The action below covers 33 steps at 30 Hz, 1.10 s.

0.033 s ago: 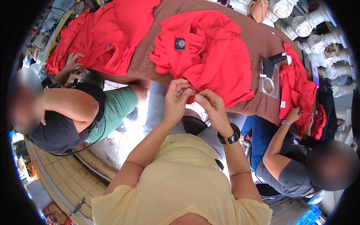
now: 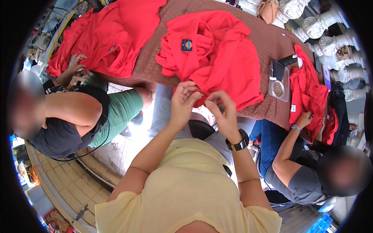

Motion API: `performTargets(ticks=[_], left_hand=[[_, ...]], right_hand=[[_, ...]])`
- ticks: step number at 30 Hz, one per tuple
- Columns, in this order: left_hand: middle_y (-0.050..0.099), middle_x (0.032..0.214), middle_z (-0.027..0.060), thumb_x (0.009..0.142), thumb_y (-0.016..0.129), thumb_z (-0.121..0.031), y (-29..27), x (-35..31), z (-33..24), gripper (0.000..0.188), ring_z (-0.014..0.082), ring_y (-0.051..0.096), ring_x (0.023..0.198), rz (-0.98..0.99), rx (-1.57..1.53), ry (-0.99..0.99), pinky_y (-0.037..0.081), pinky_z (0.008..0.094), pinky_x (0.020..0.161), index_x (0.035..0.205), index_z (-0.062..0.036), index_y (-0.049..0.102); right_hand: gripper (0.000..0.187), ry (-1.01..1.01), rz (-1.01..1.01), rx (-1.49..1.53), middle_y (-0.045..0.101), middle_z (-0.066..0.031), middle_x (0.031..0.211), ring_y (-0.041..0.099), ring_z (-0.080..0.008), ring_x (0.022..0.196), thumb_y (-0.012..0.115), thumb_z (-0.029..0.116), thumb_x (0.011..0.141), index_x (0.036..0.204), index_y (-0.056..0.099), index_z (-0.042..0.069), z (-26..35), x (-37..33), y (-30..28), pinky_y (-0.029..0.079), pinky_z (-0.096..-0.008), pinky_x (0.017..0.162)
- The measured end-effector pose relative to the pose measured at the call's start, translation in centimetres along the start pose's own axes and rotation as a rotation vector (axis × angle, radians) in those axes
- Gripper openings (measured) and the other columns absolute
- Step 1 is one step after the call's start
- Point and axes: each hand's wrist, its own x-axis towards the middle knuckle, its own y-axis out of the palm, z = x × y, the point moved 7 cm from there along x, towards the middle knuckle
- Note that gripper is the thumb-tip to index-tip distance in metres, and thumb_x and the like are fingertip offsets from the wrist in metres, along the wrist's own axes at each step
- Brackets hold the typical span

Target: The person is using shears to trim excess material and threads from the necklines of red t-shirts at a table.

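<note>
Hands (image 2: 182,102) at red garment (image 2: 233,70), left pinching its edge, right (image 2: 225,112) curled, hold unclear

Head-worn fisheye view, looking down
Set close above a yellow T-shirt (image 2: 194,182), it faces a brown tablecloth (image 2: 149,64) beyond.

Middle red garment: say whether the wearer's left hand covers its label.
No, the dark label shows uncovered on the middle red garment, well apart from the left hand.
</note>
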Motion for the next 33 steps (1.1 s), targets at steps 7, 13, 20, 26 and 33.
performTargets(ticks=[7, 13, 20, 26, 33], left_hand=[[0.067, 0.090, 0.0038, 0.095, 0.068, 0.001, 0.3, 1.4, -1.1, 0.005, 0.0105, 0.065, 0.084, 0.083, 0.192, 0.077, 0.053, 0.0249, 0.077, 0.099, 0.0030, 0.066], [0.064, 0.092, 0.0047, 0.096, 0.064, 0.003, 2.3, 2.8, -4.8, 0.004, 0.0105, 0.063, 0.081, 0.067, 0.376, 0.338, 0.051, 0.0236, 0.074, 0.092, 0.0024, 0.062], [0.061, 0.092, 0.0093, 0.092, 0.063, 0.004, 6.0, 3.6, -6.1, 0.006, 0.0171, 0.061, 0.081, 0.215, 0.524, 0.512, 0.050, 0.0283, 0.075, 0.092, 0.0017, 0.058], [0.067, 0.102, 0.0079, 0.100, 0.058, -0.002, 6.1, 3.9, -2.3, 0.005, 0.0104, 0.057, 0.085, 0.288, 0.421, 0.195, 0.049, 0.0257, 0.081, 0.097, 0.0019, 0.060], [0.065, 0.095, 0.0048, 0.102, 0.056, -0.005, 6.3, 2.7, -2.4, 0.008, 0.0072, 0.054, 0.070, 0.307, 0.303, 0.027, 0.047, 0.0231, 0.067, 0.104, 0.0016, 0.061]], right_hand=[[0.047, -0.287, -0.149, -0.464, 0.060, -0.0121, 0.102, 0.066, -0.0305, 0.079, 0.070, -0.010, 0.071, 0.115, 0.055, 0.000, 1.4, 0.7, 0.4, 0.056, -0.0381, 0.065], [0.033, -0.376, -0.100, -0.412, 0.058, -0.0109, 0.089, 0.061, -0.0257, 0.075, 0.069, -0.008, 0.080, 0.111, 0.066, 0.003, 3.6, 2.3, -0.5, 0.049, -0.0350, 0.063], [0.019, 0.082, -0.059, 0.073, 0.049, 0.0019, 0.081, 0.047, -0.0088, 0.074, 0.063, 0.018, 0.102, 0.101, 0.067, -0.001, -0.2, 3.2, -3.7, 0.039, -0.0262, 0.063], [0.026, 0.165, -0.274, -0.022, 0.047, 0.0037, 0.073, 0.040, -0.0052, 0.061, 0.057, 0.023, 0.105, 0.099, 0.066, 0.000, -1.8, 1.7, -5.5, 0.031, -0.0225, 0.053], [0.051, 0.555, 0.062, 0.682, 0.040, 0.0046, 0.064, 0.030, -0.0051, 0.047, 0.035, 0.050, 0.108, 0.095, 0.058, 0.006, -1.3, -1.7, -0.2, 0.023, -0.0223, 0.046]])
